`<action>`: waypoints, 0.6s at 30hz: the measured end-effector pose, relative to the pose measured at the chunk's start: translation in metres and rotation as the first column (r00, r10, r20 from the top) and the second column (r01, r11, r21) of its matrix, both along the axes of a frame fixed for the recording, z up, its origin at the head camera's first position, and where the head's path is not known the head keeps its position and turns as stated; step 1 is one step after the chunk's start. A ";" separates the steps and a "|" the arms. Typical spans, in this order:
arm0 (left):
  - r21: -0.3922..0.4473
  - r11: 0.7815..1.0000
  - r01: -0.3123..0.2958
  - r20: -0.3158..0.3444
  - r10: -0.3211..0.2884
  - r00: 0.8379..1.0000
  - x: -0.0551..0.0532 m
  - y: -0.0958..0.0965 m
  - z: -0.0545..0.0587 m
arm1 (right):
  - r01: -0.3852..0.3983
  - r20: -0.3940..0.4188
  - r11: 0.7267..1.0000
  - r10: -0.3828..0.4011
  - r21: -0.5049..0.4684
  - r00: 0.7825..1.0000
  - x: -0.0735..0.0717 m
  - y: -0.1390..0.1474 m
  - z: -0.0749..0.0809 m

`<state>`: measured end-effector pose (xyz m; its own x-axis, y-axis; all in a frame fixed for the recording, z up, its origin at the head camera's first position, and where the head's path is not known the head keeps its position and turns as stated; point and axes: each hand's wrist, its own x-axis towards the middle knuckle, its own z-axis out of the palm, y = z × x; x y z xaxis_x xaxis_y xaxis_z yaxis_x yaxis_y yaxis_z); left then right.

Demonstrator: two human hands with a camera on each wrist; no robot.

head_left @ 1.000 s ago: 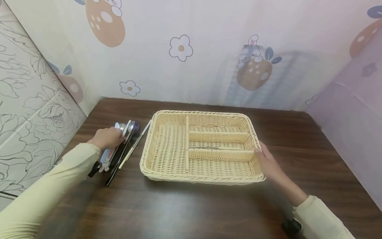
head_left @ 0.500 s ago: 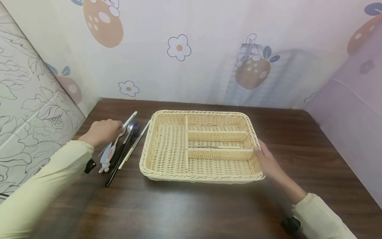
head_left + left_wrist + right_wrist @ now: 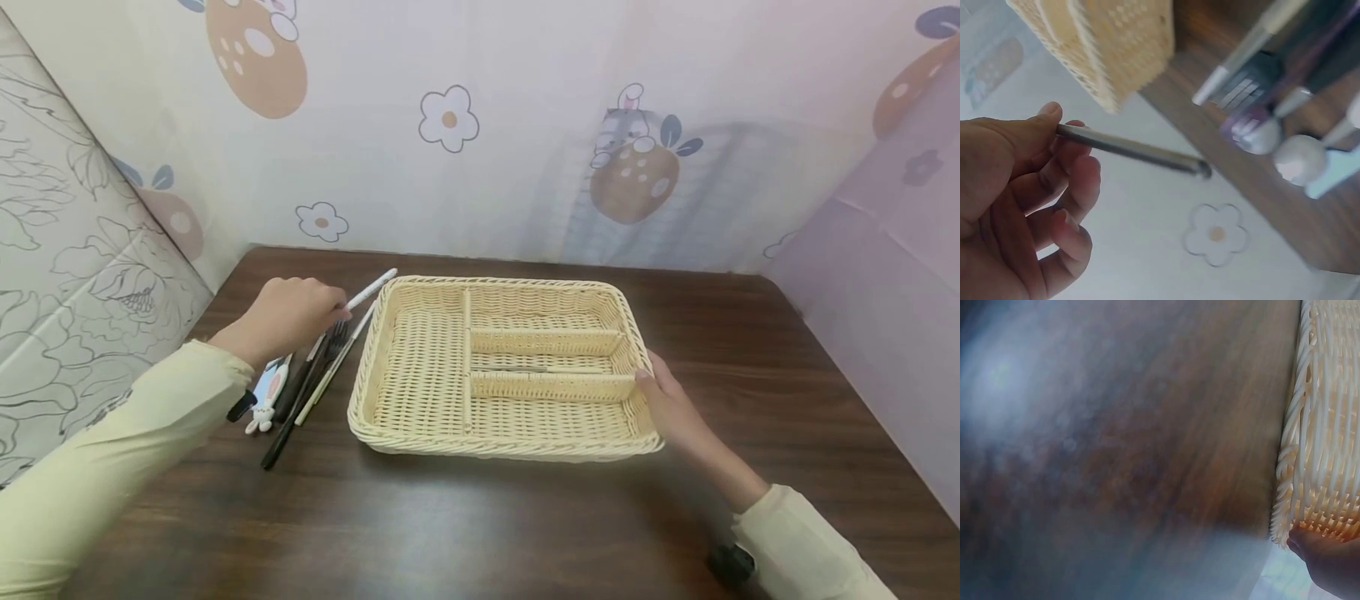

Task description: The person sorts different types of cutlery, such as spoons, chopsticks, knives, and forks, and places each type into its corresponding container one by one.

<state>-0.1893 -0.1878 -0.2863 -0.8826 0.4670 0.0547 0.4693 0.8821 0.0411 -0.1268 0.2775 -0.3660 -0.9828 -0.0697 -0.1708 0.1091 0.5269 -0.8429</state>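
Observation:
My left hand (image 3: 288, 315) pinches a slender pale stick (image 3: 371, 289), dotted white in the head view. In the left wrist view the stick (image 3: 1141, 153) looks silver-grey and its kind is unclear; thumb and forefinger hold one end while the other fingers curl loosely. Its far end points toward the wicker basket's (image 3: 510, 450) back left corner. My right hand (image 3: 670, 407) grips the basket's right rim, thumb on the inside edge. Below my left hand lie a fork (image 3: 339, 333), cream-coloured chopsticks (image 3: 328, 382) and a rabbit-shaped handle (image 3: 262, 412), partly covered by the hand.
Dividers (image 3: 551, 343) split the basket into a large left compartment and narrower right ones; thin sticks (image 3: 517, 368) lie in the middle right one. Spoon heads (image 3: 1300, 159) show in the left wrist view. Patterned walls (image 3: 450, 192) border the brown table (image 3: 420, 533).
My left hand has lifted the stick off the utensil pile and moved right and back toward the basket. My right hand stays on the rim.

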 end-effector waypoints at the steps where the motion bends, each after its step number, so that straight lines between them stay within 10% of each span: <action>1: -0.003 1.000 0.012 -0.019 -0.012 1.000 0.000 0.004 0.001 | 0.000 -0.001 1.000 0.000 -0.007 1.000 0.000 0.000 0.000; 18: -0.062 0.964 0.259 -0.194 -0.266 0.944 -0.012 0.063 0.006 | 0.017 -0.015 0.999 -0.018 -0.039 1.000 0.000 0.001 -0.004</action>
<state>-0.2013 -0.1244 -0.2805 -0.7015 0.6853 0.1958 0.6798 0.7258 -0.1050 -0.1269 0.2780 -0.3697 -0.9865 -0.0586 -0.1531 0.1049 0.4920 -0.8642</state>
